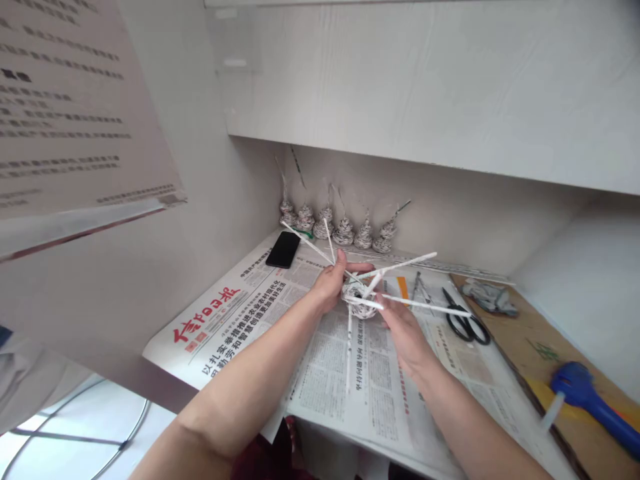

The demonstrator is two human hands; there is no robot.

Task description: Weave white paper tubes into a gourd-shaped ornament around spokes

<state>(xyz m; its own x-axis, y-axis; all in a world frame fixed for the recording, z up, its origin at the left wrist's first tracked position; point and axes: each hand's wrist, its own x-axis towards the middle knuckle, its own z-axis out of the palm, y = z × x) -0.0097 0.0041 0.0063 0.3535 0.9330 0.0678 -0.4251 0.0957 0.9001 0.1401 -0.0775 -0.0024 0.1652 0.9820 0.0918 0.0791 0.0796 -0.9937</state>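
Two bare forearms (270,370) reach in from the bottom edge, bringing both hands together over a spread newspaper (325,387). Between them, held above the middle of the sheet, is a small round coiled paper piece (361,308) with a dark hole at its centre and several white paper strips (425,304) radiating outward. The left hand (331,283) grips its left side, thumb raised; the right hand (400,327) clasps its lower right rim, though whether those fingers also pinch a strip cannot be told. One strip points down toward the front of the newspaper. At the back, six gourd-shaped coiled figures (344,231) stand in a row near the wall (450,227), most with a thin stem rising from the top. Near the left end of that row lies a black phone (283,250). To the right are black-handled scissors (467,321), a crumpled plastic bag (490,298) on a brown board (533,327), and a blue glue gun (580,390) closer to the front.
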